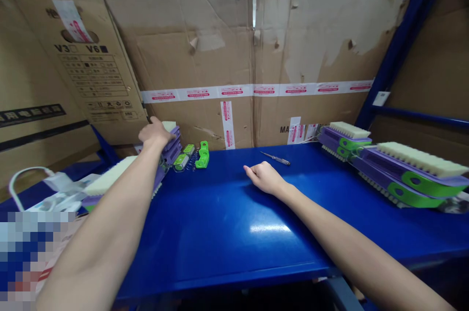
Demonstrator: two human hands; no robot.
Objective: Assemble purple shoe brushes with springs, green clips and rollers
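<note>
My left hand reaches to the far left of the blue table and closes over the top of a stack of purple brush-like parts with white sponge tops. My right hand rests on the table near the middle, fingers curled loosely, holding nothing that I can see. A small screwdriver lies just beyond it. Green clips and a small spring lie beside the left stack.
A row of purple and green parts with white sponges lies along the right side. Torn cardboard sheets wall off the back. Cartons stand at the left, a blue rack post at the right. Bags and a white cord lie at the near left.
</note>
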